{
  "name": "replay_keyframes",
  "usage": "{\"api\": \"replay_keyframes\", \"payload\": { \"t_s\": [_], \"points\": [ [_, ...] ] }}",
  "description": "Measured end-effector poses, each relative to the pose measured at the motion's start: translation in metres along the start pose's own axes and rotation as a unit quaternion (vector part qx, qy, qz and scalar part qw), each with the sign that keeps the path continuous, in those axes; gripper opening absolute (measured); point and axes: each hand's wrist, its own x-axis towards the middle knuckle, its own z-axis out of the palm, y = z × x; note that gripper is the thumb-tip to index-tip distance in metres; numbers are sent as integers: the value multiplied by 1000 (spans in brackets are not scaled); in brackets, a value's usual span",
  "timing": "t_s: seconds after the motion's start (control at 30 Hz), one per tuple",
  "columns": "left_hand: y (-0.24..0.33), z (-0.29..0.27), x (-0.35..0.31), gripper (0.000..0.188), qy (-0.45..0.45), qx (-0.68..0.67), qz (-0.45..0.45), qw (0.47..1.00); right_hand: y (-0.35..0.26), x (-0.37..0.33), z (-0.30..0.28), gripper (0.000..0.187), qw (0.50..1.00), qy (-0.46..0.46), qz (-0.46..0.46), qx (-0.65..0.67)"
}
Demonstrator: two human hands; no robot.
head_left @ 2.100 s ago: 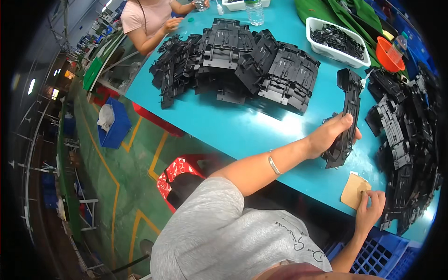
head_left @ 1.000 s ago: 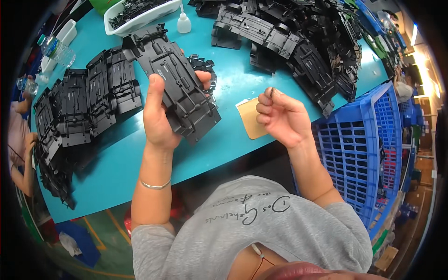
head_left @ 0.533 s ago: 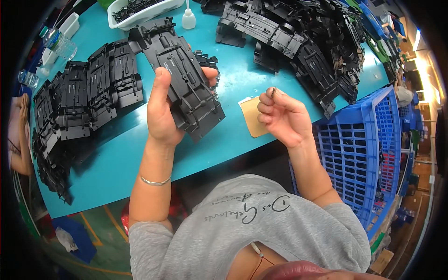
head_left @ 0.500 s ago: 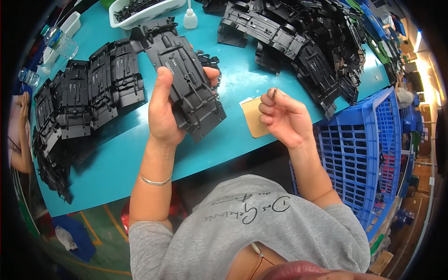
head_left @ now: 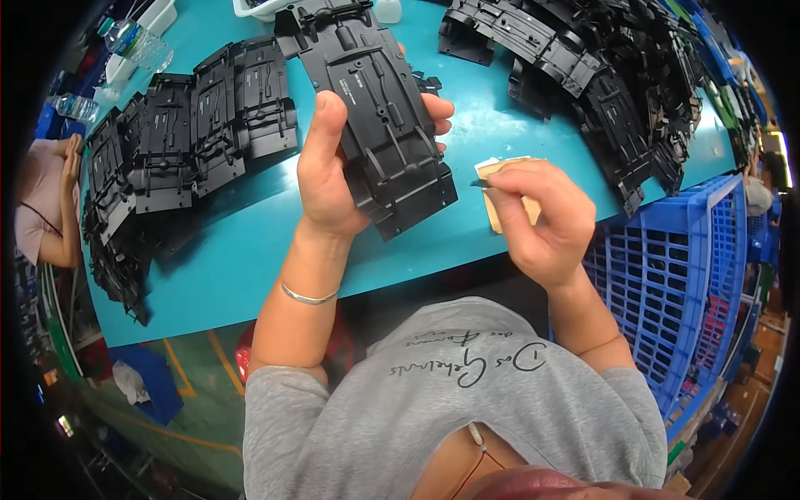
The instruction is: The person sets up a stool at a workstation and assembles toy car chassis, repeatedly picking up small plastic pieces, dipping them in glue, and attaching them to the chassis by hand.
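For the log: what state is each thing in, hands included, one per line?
Left hand: gripping the black part
Black part: held, printed side facing the camera
Right hand: thumb and forefinger pinched
Small dark piece: between those fingertips
Tan pad: partly covered
Left parts pile: overlapping
Right parts pile: heaped
Clear bottle: capped
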Motion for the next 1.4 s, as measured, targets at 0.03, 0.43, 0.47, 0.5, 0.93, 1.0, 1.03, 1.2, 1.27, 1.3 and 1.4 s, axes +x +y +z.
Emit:
{"api": "replay_keyframes", "payload": {
  "t_s": [0.03, 0.43, 0.47, 0.5, 0.93, 1.0, 1.03, 1.2, 1.27, 1.3, 1.4],
  "points": [
    [-1, 1, 1, 81, -8, 7, 5, 1000, 3, 0, 2, 17, 999, -3, -26, -24],
    [-2, 3, 2, 88, -33, 63, 22, 997, 8, -1, 12, 20, 993, -18, -94, -72],
    [-3, 3, 3, 88, -34, 64, 23, 997, 8, -1, 12, 20, 993, -18, -94, -73],
    [-3, 3, 3, 88, -34, 63, 22, 997, 8, -1, 13, 20, 992, -21, -95, -75],
    [-3, 1, 3, 91, -47, 108, 35, 992, 11, -6, 15, 20, 991, -33, -101, -81],
    [-5, 1, 2, 92, -52, 112, 36, 992, 11, -7, 16, 19, 991, -34, -99, -82],
    [-6, 1, 1, 93, -53, 112, 36, 992, 11, -8, 16, 19, 991, -36, -97, -82],
    [-7, 5, -3, 94, -44, 115, 28, 992, 8, -11, 14, 21, 991, -61, -78, -91],
    [-8, 3, -3, 95, -48, 125, 22, 991, 9, -12, 14, 22, 991, -62, -79, -91],
    [-9, 4, -2, 95, -49, 126, 22, 991, 10, -12, 13, 22, 991, -64, -75, -90],
    [-8, 6, 3, 94, -39, 108, 23, 993, 9, -8, 6, 21, 993, -61, -51, -84]
  ]
}}
